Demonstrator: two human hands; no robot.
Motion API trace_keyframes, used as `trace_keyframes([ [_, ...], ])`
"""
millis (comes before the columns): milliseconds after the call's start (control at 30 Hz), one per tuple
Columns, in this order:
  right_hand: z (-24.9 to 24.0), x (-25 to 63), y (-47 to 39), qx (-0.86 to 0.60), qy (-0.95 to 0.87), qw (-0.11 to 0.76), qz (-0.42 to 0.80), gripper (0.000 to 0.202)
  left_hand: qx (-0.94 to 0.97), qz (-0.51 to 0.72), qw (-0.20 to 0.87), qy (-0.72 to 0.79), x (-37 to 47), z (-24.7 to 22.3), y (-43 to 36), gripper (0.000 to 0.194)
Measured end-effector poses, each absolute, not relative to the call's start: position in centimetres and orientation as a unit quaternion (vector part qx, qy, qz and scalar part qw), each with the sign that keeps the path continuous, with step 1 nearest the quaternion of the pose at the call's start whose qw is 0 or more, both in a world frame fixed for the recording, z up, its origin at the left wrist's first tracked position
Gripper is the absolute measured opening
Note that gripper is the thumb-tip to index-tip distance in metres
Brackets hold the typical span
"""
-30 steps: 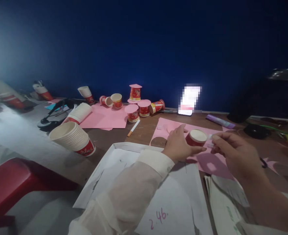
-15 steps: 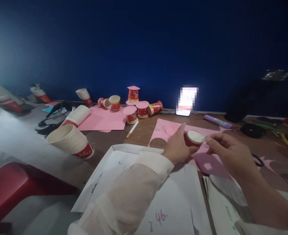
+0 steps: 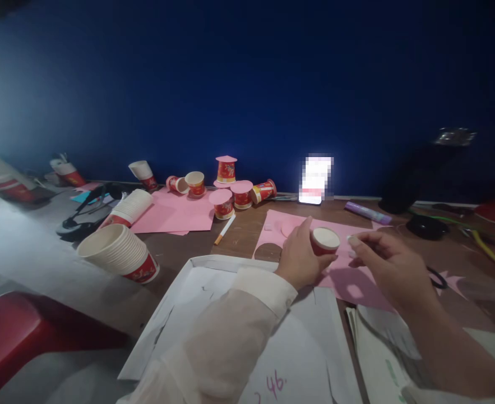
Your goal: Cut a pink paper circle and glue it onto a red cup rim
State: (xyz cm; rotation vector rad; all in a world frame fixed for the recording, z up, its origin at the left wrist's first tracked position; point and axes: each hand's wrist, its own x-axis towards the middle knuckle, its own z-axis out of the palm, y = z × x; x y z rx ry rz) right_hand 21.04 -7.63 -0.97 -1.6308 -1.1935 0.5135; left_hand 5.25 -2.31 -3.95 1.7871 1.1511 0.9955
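Observation:
My left hand (image 3: 300, 255) is wrapped round a red paper cup (image 3: 325, 239), which shows its pale round end facing up. Just right of the cup, my right hand (image 3: 382, 261) pinches a small white piece (image 3: 351, 240) between thumb and fingertips; a gap separates it from the cup. Beneath both hands lies a pink sheet (image 3: 343, 280) with a round hole cut in it. Several red cups with pink paper discs (image 3: 242, 193) stand behind, one of them stacked on top (image 3: 226, 170).
A nested stack of paper cups (image 3: 119, 252) leans at the left, above a red stool (image 3: 24, 331). A lit phone (image 3: 314, 179) stands against the blue wall. A purple tube (image 3: 368, 213), a cigarette (image 3: 225, 229) and a white box lid (image 3: 213, 314) lie on the table.
My right hand has drawn back from the cup's rim with the small white piece. My left hand still holds the cup, now slightly more upright. The whole view has shifted a little.

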Motion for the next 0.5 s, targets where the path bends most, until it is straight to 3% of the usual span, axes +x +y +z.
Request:
trace_keyframes([
  [333,-1.09,21.05,-7.18,-0.699,-0.516,0.442,0.222,0.032,0.701,0.388,0.382,0.461,5.40,-3.70,-2.55,0.096],
  [500,-0.98,21.24,-7.21,-0.702,-0.504,0.459,0.205,0.034,0.701,0.382,0.374,0.472,5.43,-3.72,-2.62,0.094],
])
